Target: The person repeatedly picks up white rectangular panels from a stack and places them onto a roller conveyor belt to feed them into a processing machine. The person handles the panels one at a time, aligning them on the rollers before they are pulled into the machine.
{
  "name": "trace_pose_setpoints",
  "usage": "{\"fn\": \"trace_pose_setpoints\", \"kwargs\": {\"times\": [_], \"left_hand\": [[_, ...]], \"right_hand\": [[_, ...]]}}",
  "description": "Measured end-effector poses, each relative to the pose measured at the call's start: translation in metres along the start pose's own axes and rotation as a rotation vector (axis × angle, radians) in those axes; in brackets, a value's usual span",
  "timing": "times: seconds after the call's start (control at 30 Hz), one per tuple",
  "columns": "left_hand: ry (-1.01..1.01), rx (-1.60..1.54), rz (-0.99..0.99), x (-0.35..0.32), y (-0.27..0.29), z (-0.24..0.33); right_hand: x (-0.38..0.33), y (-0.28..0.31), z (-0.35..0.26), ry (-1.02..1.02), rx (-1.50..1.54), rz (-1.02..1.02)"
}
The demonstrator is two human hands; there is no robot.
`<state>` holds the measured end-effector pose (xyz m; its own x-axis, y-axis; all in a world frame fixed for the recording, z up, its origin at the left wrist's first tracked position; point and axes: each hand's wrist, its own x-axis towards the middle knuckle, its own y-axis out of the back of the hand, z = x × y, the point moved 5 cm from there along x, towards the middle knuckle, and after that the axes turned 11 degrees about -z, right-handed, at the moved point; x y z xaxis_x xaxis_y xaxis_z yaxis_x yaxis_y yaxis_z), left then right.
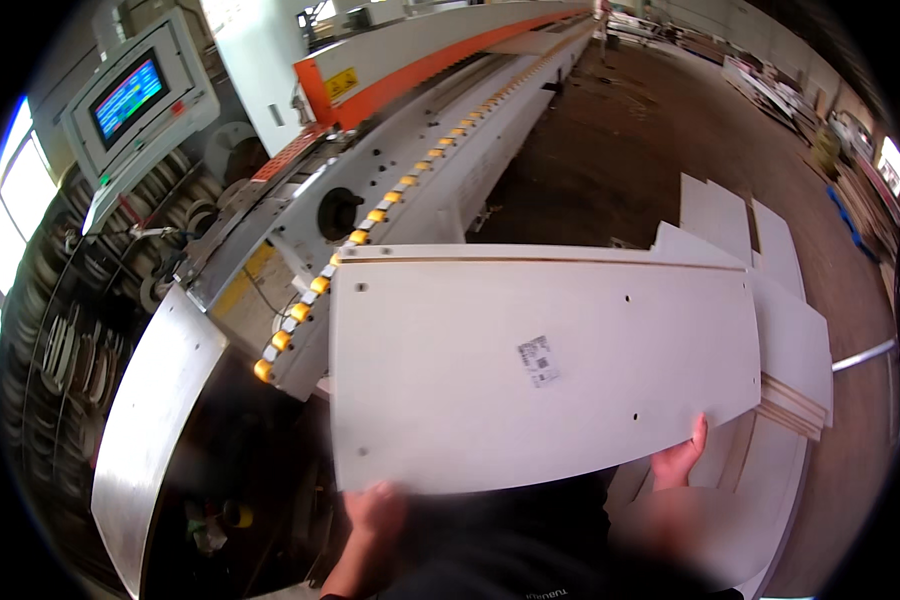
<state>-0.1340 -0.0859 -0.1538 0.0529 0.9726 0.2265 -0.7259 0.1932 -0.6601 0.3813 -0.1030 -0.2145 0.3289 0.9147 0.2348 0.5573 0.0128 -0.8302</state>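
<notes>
A large white board [450, 350] is held up in front of me, with a groove along its far edge and several small drilled holes. A printed label [538, 362] sits near its middle. My left hand [377, 508] grips the near left corner, its fingers mostly hidden underneath. At the near edge on the right, my right hand [679, 461] is closed on the same board, the thumb showing on top. The board's far left corner lies over or right beside a row of yellow rollers [378, 216]; whether it rests on them I cannot tell.
A long grey and orange machine [410, 75] runs away from me, with a control screen [128, 98] at left. Below it stands a rack of coiled strips [45, 345]. A metal plate [155, 420] is near left. White panels [795, 335] are stacked at right.
</notes>
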Motion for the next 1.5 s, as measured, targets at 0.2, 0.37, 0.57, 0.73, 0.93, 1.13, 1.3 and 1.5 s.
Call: {"fn": "trace_pose_setpoints", "kwargs": {"times": [0.2, 0.37, 0.57, 0.73, 0.93, 1.13, 1.3, 1.5], "left_hand": [[-0.243, 0.002, 0.046, -0.054, 0.053, 0.081], [-0.408, 0.067, 0.203, -0.094, 0.062, 0.132], [-0.647, 0.345, 0.637, -0.156, 0.113, 0.205], [-0.588, 0.146, 0.414, -0.153, 0.143, 0.263], [-0.523, 0.442, 0.742, -0.111, 0.120, 0.240], [-0.618, 0.584, 1.014, -0.091, 0.121, 0.244], [-0.604, 0.595, 0.971, -0.075, 0.124, 0.251], [-0.568, 0.573, 1.001, -0.046, 0.130, 0.254]], "right_hand": [[0.066, -0.078, 0.102, -0.237, 0.083, -0.140], [0.102, -0.166, 0.200, -0.516, -0.085, -0.230], [0.121, -0.319, 0.282, -0.650, -0.291, -0.500], [0.159, -0.385, 0.335, -1.005, -0.579, -0.729], [0.164, -0.386, 0.312, -0.018, -1.113, -0.944], [0.147, -0.410, 0.321, 0.494, -1.614, -1.129], [0.158, -0.421, 0.343, 0.566, -1.719, -1.125], [0.182, -0.432, 0.362, 0.564, -1.736, -1.102]]}}
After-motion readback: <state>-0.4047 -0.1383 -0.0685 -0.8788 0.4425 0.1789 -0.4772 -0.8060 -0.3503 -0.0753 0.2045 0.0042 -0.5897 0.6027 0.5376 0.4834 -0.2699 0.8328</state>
